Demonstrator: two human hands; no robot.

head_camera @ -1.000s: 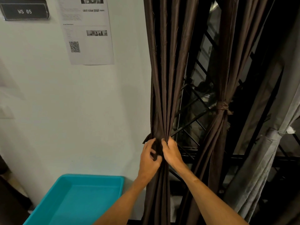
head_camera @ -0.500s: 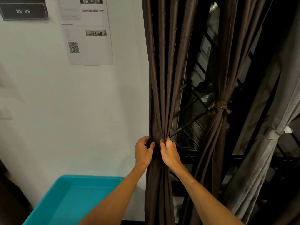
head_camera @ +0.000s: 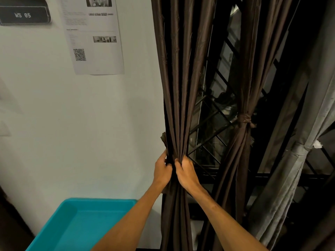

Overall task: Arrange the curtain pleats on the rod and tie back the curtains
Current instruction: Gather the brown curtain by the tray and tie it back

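So you had both hands on the curtain (head_camera: pixel 178 87) nearest the wall, low down where the folds pinch in, knuckles almost touching. Your left hand (head_camera: pixel 161 171) had its grip curled round the wall-side edge of the bundle, and your right hand (head_camera: pixel 187 173) had its grip curled round the window side. Neither was open at all. My guess is that was to squeeze the pleats into one narrow neck so a tie could go round it.

A bit of brown tie (head_camera: pixel 164 137) poked out just above your left hand, touching the curtain's edge. Your fingers covered the rest, so I couldn't tell whether it was knotted or only wrapped.

The middle curtain (head_camera: pixel 243 160) already had its knot (head_camera: pixel 244 120), set higher than your hands, and the grey curtain (head_camera: pixel 299 160) was cinched too, so this one looked like the last to do. The rod was out of view, so I can't say anything about the pleats up top. The grille (head_camera: pixel 213 124) sat close behind, which could snag loose fabric.
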